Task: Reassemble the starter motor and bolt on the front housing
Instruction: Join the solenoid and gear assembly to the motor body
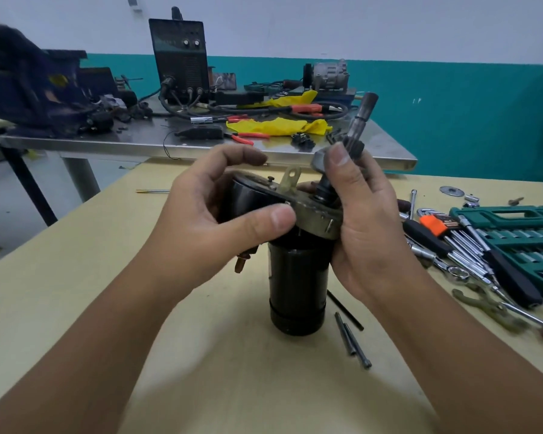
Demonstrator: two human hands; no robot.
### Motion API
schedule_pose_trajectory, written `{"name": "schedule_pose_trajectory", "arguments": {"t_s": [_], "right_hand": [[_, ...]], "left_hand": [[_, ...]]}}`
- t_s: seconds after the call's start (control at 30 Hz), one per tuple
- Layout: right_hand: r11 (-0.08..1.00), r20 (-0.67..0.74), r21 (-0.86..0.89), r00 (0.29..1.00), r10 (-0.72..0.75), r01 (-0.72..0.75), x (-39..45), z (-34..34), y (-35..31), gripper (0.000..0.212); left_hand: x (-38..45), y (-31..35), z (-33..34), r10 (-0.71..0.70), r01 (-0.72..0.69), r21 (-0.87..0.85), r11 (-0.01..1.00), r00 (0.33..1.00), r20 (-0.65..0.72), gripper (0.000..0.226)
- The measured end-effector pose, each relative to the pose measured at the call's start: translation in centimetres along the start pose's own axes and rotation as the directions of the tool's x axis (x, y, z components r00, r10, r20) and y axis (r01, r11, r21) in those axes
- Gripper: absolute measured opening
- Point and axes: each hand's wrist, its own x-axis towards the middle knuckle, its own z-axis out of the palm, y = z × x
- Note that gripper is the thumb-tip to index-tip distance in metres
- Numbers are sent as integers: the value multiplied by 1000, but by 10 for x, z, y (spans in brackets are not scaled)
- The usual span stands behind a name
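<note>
On the far left, at the back, a dark blue vise (29,79) sits on a steel table (201,145), and next to it stands a black welding machine (180,61) with cables; no writing on it can be read. In front, on the beige worktop (76,261), the left hand (210,220) grips the black solenoid (248,195), with the thumb pressed on the grey end plate (314,216) and the fingers (232,156) curled over the top. The starter motor (298,283) stands upright in the middle of the worktop. The right hand (367,220) holds the plate edge and the pinion gear (353,148), its thumb pressed on the gear; the shaft (362,114) points up. Two long bolts (353,343) lie just right of the motor. Further right lie hex keys (461,242) in an orange holder with unreadable white print, and a green socket case (521,236).
</note>
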Motion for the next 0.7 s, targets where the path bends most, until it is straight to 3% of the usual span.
{"name": "schedule_pose_trajectory", "arguments": {"t_s": [0.1,0.17,0.33,0.43,0.47,0.53,0.6,0.7], "right_hand": [[995,92,-91,995,-35,44,1,2,-2,39],[990,132,-131,991,-34,51,2,2,0,48],[999,340,-27,939,48,-41,-8,-21,13,71],[952,396,-295,897,197,-79,-26,-31,18,109],[914,380,-404,899,218,-51,-31,-30,20,107],[845,337,-534,922,188,23,-39,-26,26,81],[820,295,-571,942,158,41,-45,-18,28,61],[844,252,-535,961,113,41,-50,-18,29,57]], "left_hand": [[5,11,6,43,-41,116,992,999,-17,63],[5,11,8,58,-54,84,995,997,-47,52],[-5,-1,0,101,-101,10,995,985,-136,51],[-8,-8,-1,44,-82,-152,985,971,-235,57],[-8,-11,-1,31,-77,-177,981,968,-251,57],[-8,-14,1,31,-81,-180,980,964,-266,56],[-9,-16,2,37,-92,-182,979,959,-282,53],[-11,-16,3,0,-88,-281,956,954,-299,50]]}}
